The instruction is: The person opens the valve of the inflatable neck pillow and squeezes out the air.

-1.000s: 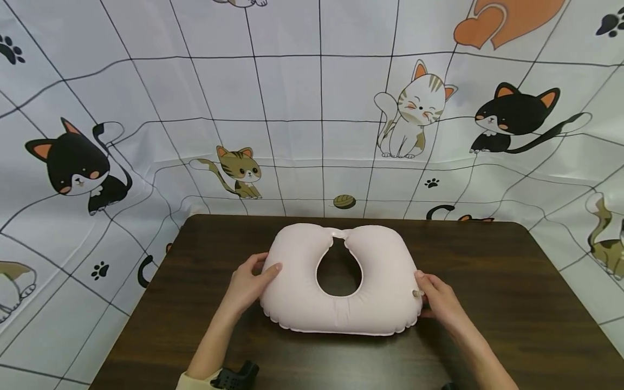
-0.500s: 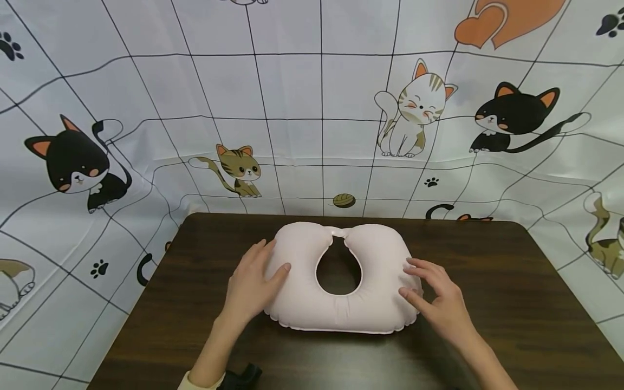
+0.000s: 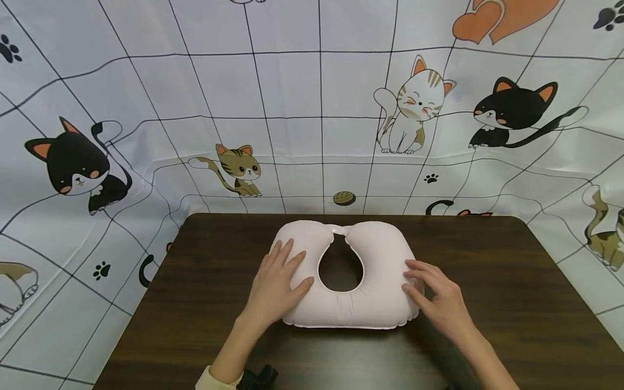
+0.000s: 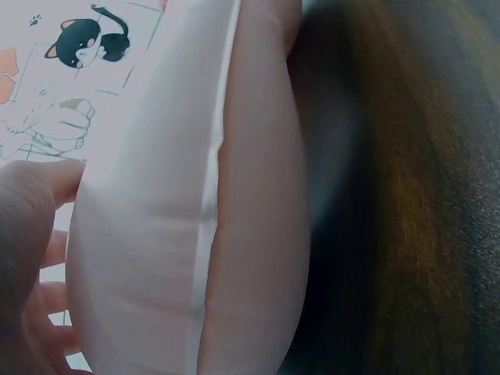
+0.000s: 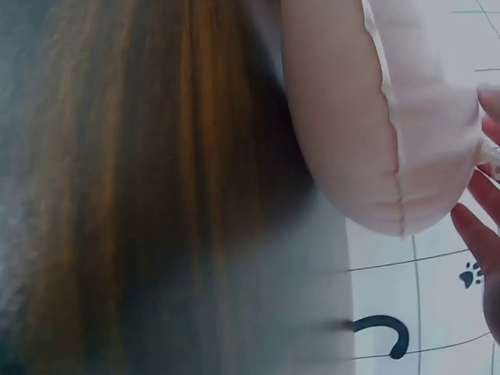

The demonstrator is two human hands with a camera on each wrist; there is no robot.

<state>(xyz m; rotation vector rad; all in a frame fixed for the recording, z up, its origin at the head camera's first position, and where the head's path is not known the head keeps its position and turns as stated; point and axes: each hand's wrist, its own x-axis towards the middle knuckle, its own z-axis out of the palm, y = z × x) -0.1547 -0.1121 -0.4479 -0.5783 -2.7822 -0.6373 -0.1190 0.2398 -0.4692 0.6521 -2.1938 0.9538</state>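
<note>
An inflated pale pink U-shaped travel pillow (image 3: 382, 254) lies on the dark wooden table, its two lobes joined by a small strip at the far side. My left hand (image 3: 274, 287) rests spread over the left lobe, fingers fairly straight. At the right edge, the fingertips of my right hand (image 3: 442, 298) touch the pillow, with the fingers loosely bent. In the right wrist view, a small clear valve (image 5: 490, 153) shows between the right fingers; in the head view that hand hides it. The left wrist view shows the seam along the pillow's side (image 4: 156, 226).
The dark wood tabletop (image 3: 497, 271) runs around the pillow. Behind and beside it hangs a white cloth (image 3: 292, 86) with grid lines and printed cats. A black wrist device (image 3: 258, 378) sits at the left sleeve (image 3: 214, 381).
My left hand has gone from holding the left edge to lying farther in on the lobe. My right hand has let go of the right edge and come up onto it. The pillow has barely moved.
</note>
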